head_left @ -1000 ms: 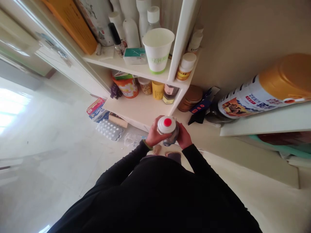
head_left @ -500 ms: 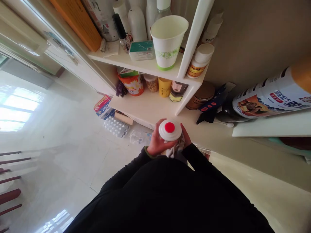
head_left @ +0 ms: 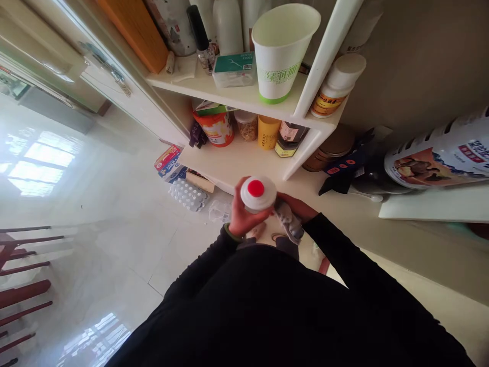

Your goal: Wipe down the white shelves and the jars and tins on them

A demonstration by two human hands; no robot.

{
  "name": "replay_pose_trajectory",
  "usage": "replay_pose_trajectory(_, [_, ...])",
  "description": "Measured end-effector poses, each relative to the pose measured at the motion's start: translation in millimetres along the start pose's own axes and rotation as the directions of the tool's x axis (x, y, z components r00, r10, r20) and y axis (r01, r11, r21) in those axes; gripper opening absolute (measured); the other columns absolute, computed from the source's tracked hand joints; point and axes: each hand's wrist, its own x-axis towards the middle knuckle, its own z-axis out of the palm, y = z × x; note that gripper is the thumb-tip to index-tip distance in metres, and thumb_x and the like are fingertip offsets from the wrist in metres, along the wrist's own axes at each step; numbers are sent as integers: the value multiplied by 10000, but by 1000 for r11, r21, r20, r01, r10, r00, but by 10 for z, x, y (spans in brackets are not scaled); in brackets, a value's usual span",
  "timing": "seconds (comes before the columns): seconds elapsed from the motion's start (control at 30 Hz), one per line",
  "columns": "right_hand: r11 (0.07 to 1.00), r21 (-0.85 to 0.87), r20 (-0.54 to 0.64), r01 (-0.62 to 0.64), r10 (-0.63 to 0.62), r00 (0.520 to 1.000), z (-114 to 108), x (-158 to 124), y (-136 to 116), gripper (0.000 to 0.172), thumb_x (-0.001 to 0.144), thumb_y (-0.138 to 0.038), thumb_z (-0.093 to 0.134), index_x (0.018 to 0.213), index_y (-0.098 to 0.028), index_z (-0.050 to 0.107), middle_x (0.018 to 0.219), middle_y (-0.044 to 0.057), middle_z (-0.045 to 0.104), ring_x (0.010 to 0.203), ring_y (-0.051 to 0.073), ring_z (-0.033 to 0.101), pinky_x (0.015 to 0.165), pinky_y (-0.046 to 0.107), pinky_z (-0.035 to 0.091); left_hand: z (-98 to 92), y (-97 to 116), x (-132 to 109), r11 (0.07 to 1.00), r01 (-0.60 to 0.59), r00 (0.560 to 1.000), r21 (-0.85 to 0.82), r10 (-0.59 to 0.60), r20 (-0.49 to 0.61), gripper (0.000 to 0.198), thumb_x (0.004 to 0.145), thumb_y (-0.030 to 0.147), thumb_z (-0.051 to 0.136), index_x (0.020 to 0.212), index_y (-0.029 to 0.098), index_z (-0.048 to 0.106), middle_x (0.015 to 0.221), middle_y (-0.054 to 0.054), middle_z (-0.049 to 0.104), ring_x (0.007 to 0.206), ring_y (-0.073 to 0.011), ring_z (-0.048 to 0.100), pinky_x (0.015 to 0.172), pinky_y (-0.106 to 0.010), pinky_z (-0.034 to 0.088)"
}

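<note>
My left hand is wrapped round a white bottle with a red disc on top, seen from above in front of my body. Its lower part is hidden under the wide top. Close on its right, my right hand is closed on a crumpled grey cloth, which hangs down from the fingers. The fingertips of that hand are partly hidden behind the bottle. Both hands are just in front of the lower white shelf.
On the upper shelf stand a paper cup, a dental floss box and a pill bottle. Below are an orange tub and a yellow canister. A large labelled bottle lies at right. Packages lie on the floor.
My right hand has moved right, away from the bottle, with the cloth. My left hand keeps the bottle and has shifted slightly left and up. The view has shifted a little.
</note>
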Motion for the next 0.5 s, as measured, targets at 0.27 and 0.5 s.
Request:
replay_pose_trajectory(0.27, [377, -896, 0, 234, -528, 849, 381, 528, -281, 783, 981, -497, 687, 1547, 30, 563, 1804, 308, 262, 1622, 505, 319, 1327, 659, 279, -276, -283, 322, 998, 47, 959, 49, -32, -282, 1107, 693, 675, 962, 1578, 289, 422, 1460, -118, 625, 1323, -327, 687, 1209, -539, 541])
replay_pose_trajectory(0.5, [239, -953, 53, 188, -480, 876, 402, 855, 407, 963, 983, -526, 656, 1610, 159, 401, 1721, 431, 315, 1639, 545, 259, 1315, 722, 221, -491, -389, 105, 989, 136, 939, 55, -111, -327, 1069, 694, 604, 975, 1574, 307, 446, 1445, -112, 627, 1321, -318, 679, 1174, -531, 561])
